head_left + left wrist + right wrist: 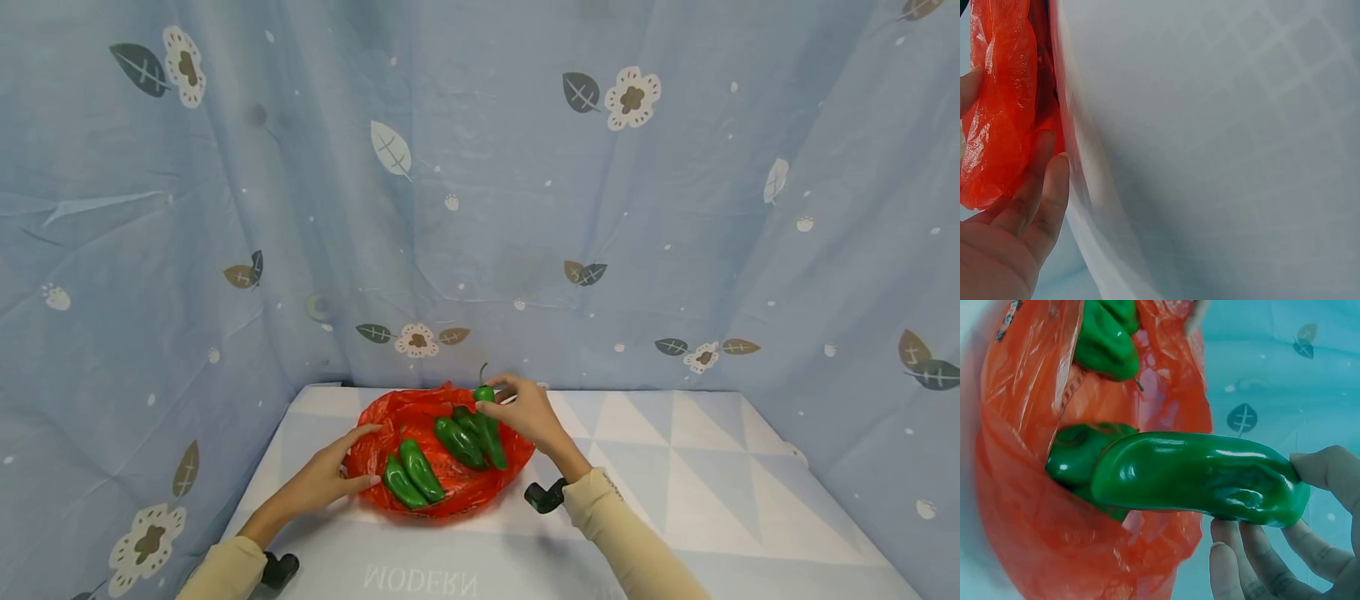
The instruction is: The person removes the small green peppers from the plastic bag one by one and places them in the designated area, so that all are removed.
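A red plastic bag (480, 497) stands spread on the table with its mouth turned up, and several glossy green peppers (422, 470) lie inside. My right hand (529, 412) pinches one long green pepper (1200, 478) near its stem end, thumb on one side and fingers on the other. That pepper hangs tilted over the right part of the bag, stem up, and overlaps another pepper (1075, 456) in the right wrist view. My left hand (324, 477) rests at the bag's left side, fingers spread. In the left wrist view, its fingers (1054, 194) touch the red film.
The table (720, 475) has a pale cloth with triangles and printed lettering near its front edge. A blue curtain (510, 208) with leaves and flowers rises behind and on both sides. Dark wrist devices (544, 497) sit at both sleeves.
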A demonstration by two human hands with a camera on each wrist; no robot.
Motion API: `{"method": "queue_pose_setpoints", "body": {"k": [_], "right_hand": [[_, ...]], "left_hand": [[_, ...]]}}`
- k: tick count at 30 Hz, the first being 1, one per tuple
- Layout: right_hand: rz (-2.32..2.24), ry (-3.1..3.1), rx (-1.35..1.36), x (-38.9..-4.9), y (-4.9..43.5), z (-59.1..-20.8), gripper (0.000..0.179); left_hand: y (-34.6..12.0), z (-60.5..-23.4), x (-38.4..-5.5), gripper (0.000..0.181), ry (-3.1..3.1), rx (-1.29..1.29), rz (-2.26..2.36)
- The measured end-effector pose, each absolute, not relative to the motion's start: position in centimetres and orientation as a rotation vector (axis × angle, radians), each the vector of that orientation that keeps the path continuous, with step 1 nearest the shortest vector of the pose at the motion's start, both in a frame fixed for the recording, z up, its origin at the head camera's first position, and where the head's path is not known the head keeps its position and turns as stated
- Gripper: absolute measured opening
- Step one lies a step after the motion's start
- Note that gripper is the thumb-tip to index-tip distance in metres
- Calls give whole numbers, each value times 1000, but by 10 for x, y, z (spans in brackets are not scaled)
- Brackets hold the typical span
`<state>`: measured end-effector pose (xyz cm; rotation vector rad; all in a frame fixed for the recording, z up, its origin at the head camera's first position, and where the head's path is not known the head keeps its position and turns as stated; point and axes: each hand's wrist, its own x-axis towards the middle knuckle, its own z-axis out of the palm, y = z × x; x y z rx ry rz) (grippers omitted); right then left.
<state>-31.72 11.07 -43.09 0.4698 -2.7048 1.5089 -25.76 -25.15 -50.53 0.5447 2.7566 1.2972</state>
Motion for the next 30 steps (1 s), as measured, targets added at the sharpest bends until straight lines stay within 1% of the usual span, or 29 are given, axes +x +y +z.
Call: {"method": "queue_pose_setpoints", "body": {"k": [7,14,23,30], "right_hand": [[1536,-2687,404,-317,124,-428,36],[1553,-2670,359,-318,140,-430,40],[1647,-2638,263,-318,165,-435,41],[1609,-2663,174,-317,183,-438,44]], "left_hand": [[-251,-504,-258,77,2758,530,1296],[-251,-506,-259,78,2756,512,1293],[-252,-508,-258,78,2750,537,1297],[-253,-507,-260,77,2749,552,1301]]}}
